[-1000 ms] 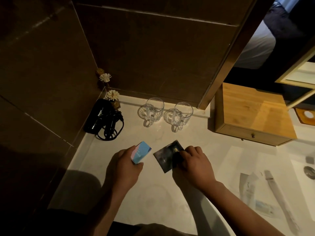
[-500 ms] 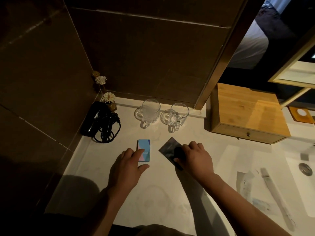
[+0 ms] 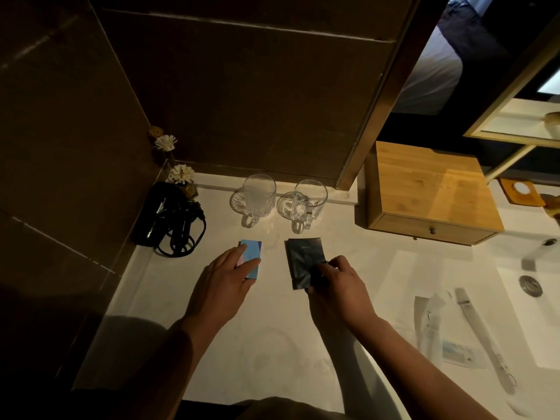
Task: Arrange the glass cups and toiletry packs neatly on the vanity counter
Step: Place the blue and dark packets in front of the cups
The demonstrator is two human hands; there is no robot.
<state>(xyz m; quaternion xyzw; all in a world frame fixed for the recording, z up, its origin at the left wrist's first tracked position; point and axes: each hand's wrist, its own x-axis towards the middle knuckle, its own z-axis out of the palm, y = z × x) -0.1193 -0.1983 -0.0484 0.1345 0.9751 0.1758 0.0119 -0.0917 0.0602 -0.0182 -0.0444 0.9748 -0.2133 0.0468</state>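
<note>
Two clear glass cups with handles stand side by side at the back of the white vanity counter (image 3: 272,344), the left cup (image 3: 259,192) and the right cup (image 3: 309,197). In front of them lie two toiletry packs, roughly parallel. The small blue and pink pack (image 3: 253,251) lies flat with my left hand (image 3: 224,283) over its near end, finger and thumb along its sides. The dark flat pack (image 3: 303,256) lies to its right, and my right hand (image 3: 339,286) pinches its near right corner.
A black hair dryer (image 3: 160,213) with coiled cord sits at the back left beside small white flowers (image 3: 181,174). A wooden drawer box (image 3: 430,189) stands at the right back. Wrapped amenities (image 3: 430,322) and a long wrapped item (image 3: 485,338) lie by the sink (image 3: 530,286).
The blue pack went from tilted in my left hand to flat on the counter. My right hand turned the dark pack from a slant to nearly straight, in line with the blue one.
</note>
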